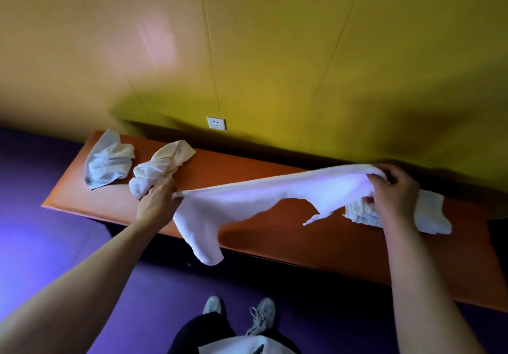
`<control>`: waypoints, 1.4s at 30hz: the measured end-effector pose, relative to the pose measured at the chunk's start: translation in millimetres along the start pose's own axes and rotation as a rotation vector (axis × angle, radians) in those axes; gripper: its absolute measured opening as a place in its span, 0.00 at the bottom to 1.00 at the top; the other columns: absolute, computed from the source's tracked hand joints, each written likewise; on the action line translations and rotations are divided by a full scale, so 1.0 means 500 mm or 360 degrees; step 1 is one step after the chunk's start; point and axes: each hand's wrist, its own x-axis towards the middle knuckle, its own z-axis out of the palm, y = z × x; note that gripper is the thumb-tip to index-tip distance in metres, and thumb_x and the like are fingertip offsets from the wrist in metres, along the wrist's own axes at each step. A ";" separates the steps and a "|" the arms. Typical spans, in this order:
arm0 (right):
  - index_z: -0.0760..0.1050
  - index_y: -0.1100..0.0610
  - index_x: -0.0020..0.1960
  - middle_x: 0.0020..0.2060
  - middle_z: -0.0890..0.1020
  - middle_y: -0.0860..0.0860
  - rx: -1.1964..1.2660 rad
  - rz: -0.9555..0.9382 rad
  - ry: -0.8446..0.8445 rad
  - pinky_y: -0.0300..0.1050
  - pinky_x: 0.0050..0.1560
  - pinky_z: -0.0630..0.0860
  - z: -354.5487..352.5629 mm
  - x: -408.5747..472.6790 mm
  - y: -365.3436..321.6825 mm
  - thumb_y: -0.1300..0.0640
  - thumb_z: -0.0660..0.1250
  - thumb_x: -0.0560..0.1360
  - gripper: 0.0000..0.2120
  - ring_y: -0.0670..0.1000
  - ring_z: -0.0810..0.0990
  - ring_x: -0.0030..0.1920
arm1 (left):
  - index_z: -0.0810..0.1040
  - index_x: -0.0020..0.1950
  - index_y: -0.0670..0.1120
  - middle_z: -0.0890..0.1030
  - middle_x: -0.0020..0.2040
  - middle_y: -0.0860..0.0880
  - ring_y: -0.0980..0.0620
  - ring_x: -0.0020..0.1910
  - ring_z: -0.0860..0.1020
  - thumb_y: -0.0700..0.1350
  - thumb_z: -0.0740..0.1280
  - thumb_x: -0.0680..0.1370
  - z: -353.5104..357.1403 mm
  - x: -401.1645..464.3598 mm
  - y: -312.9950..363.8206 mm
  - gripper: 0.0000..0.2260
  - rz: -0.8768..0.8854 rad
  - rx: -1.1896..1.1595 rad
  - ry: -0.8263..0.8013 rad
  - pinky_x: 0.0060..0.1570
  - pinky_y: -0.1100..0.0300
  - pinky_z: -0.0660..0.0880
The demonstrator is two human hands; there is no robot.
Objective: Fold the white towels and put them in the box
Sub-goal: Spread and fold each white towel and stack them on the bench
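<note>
**Towel stretched left to right between both hands, box out of sight**

While we look down through the head camera, the only view we have, we see a white towel [261, 197] held in the air above an orange bench [275, 232] that runs along the yellow wall [275, 51]. Our left hand [156, 205] pinches one end of the top hem between thumb and fingers; our right hand [393, 191] has its fingers curled round the bunched far end. The towel's long axis therefore runs left to right between the hands, roughly along the bench, with the top hem taut and the rest hanging unevenly, one corner drooping past the bench's front edge towards the purple floor [82, 243].

We judge the coming fold turns on this line: the two ends must meet, and neither hand is clearly nearer the middle.

Just beside the left hand lies a crumpled cream-white towel [159, 166], and farther left a second crumpled towel [108, 163]. Under the right hand another white towel [428, 216] lies on the bench. We cannot see the box anywhere. A wall socket [216, 123] sits above the bench, and our shoes [261, 315] show below.
</note>
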 end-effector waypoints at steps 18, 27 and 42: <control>0.73 0.64 0.53 0.42 0.78 0.55 0.0687 0.0595 0.0572 0.38 0.36 0.81 0.022 0.012 0.167 0.66 0.60 0.74 0.08 0.48 0.82 0.37 | 0.76 0.52 0.43 0.74 0.52 0.39 0.38 0.45 0.74 0.32 0.65 0.74 -0.052 -0.037 -0.022 0.09 -0.0192 -0.0137 0.0685 0.41 0.50 0.67; 0.79 0.64 0.41 0.38 0.79 0.56 0.0435 0.0843 0.0598 0.40 0.34 0.75 0.269 0.247 0.410 0.68 0.63 0.70 0.06 0.56 0.80 0.42 | 0.78 0.55 0.39 0.76 0.56 0.34 0.32 0.55 0.75 0.33 0.64 0.72 0.184 0.350 -0.054 0.12 -0.0289 0.0045 0.0259 0.53 0.42 0.73; 0.70 0.53 0.39 0.41 0.71 0.52 -0.0222 0.0611 0.0551 0.43 0.34 0.65 0.474 0.452 0.623 0.58 0.66 0.71 0.05 0.51 0.69 0.40 | 0.77 0.59 0.41 0.74 0.62 0.34 0.33 0.59 0.74 0.39 0.66 0.77 0.463 0.750 -0.003 0.11 -0.0142 0.0159 0.0132 0.61 0.43 0.73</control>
